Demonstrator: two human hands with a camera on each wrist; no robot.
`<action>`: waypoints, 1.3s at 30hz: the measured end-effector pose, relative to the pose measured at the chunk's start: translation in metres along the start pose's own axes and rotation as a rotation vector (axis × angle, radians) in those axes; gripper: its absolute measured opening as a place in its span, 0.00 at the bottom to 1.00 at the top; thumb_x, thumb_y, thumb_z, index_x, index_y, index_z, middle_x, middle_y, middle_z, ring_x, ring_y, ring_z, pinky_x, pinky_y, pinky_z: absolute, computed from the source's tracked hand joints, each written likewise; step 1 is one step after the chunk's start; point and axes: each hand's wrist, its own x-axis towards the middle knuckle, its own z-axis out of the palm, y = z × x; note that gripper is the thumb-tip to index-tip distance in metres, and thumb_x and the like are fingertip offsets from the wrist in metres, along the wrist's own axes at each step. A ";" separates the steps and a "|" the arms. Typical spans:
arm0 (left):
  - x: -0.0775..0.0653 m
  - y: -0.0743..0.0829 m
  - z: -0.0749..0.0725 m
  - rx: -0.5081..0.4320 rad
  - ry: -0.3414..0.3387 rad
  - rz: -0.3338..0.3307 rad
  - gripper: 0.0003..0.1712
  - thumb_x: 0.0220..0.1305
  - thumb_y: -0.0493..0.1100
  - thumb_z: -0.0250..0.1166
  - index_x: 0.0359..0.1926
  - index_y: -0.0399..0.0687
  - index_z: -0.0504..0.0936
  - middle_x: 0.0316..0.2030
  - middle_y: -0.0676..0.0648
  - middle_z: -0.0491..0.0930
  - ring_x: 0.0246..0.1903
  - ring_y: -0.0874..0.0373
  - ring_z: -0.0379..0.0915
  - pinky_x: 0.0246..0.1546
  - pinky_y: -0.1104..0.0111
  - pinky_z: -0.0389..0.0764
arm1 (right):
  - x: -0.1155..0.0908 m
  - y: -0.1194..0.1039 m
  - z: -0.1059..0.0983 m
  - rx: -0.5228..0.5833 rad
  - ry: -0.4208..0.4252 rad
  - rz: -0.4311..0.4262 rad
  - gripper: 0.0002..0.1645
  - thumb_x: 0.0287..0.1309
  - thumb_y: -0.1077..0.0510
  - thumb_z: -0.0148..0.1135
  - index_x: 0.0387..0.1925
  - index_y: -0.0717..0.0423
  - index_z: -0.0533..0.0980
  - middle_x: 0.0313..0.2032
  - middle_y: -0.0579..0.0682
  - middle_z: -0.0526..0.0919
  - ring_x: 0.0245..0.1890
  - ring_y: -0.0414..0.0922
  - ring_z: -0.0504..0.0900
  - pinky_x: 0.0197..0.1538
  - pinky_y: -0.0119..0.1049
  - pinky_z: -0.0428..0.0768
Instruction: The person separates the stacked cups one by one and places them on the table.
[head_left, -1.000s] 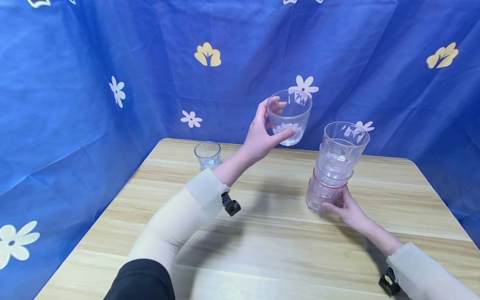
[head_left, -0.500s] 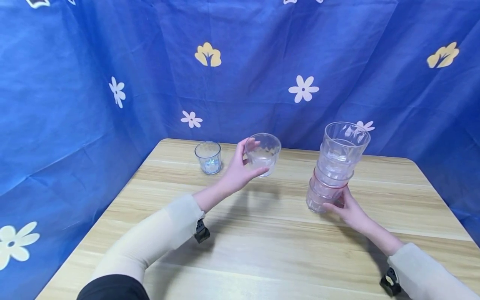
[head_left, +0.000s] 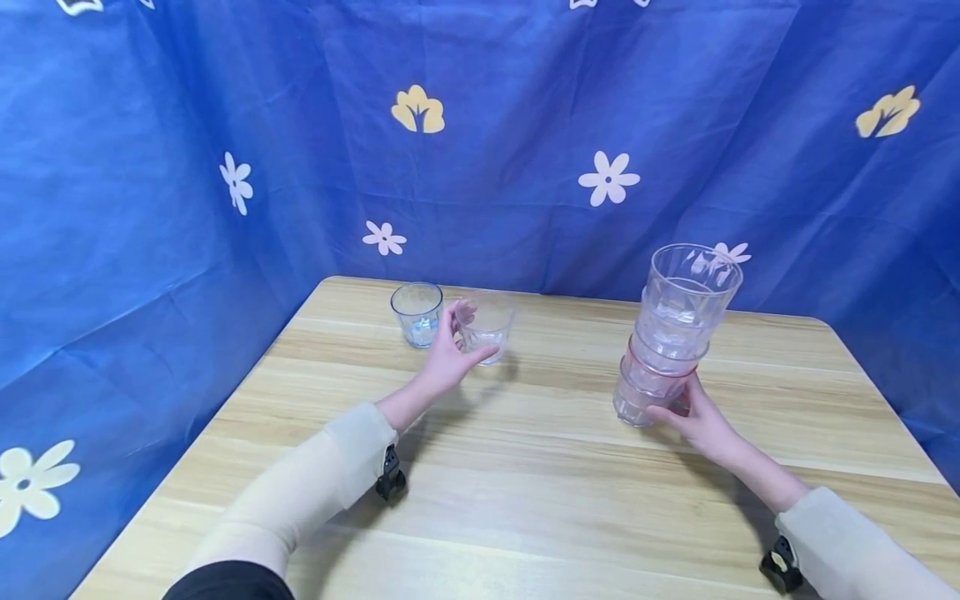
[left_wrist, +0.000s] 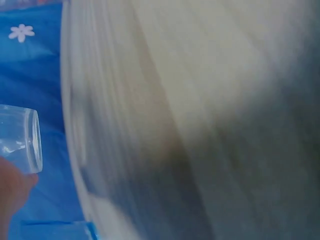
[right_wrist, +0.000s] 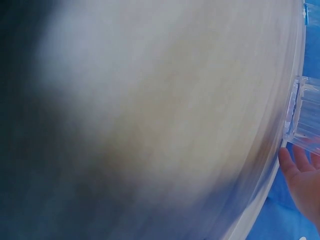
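Note:
My left hand [head_left: 447, 357] grips a clear glass [head_left: 486, 327] low over the table, thumb in front and fingers behind it. The left wrist view catches the same glass [left_wrist: 20, 140] at its left edge, with part of the hand [left_wrist: 14, 192] below. Just left of it stands a blue-tinted glass [head_left: 417, 315], upright. On the right, my right hand [head_left: 701, 423] holds the lower part of a stack of nested clear glasses [head_left: 678, 308], one with a reddish rim. The stack leans slightly right. In the right wrist view the fingers [right_wrist: 301, 162] lie at the stack's base [right_wrist: 306, 112].
The light wood table [head_left: 525, 517] reaches back to a blue cloth [head_left: 495, 150] with white and yellow flowers. The cloth also hangs along the left and right sides. Black wrist cameras [head_left: 392, 475] sit on both sleeves.
My left hand has carried the clear glass left and down, away from the stack and up beside the blue-tinted glass. The right hand and the stack have stayed in place.

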 end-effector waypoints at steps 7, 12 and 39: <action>0.005 -0.013 -0.001 -0.002 0.022 -0.062 0.52 0.52 0.32 0.73 0.71 0.38 0.51 0.68 0.33 0.59 0.69 0.42 0.53 0.70 0.57 0.53 | 0.000 -0.001 0.001 -0.016 0.003 0.022 0.41 0.56 0.75 0.61 0.66 0.68 0.51 0.56 0.64 0.70 0.51 0.26 0.72 0.51 0.23 0.74; 0.011 -0.018 0.005 -0.002 0.061 -0.098 0.54 0.51 0.32 0.74 0.73 0.41 0.51 0.67 0.32 0.60 0.68 0.41 0.54 0.69 0.57 0.55 | 0.000 -0.001 0.001 -0.018 -0.002 0.018 0.41 0.56 0.76 0.61 0.66 0.69 0.50 0.57 0.73 0.67 0.52 0.26 0.71 0.51 0.22 0.74; 0.028 -0.033 0.014 -0.023 0.206 -0.216 0.52 0.52 0.31 0.73 0.72 0.45 0.52 0.68 0.34 0.58 0.71 0.44 0.47 0.71 0.63 0.50 | 0.001 0.000 0.000 -0.021 -0.001 0.010 0.43 0.55 0.75 0.62 0.67 0.68 0.49 0.57 0.72 0.67 0.51 0.28 0.73 0.51 0.25 0.75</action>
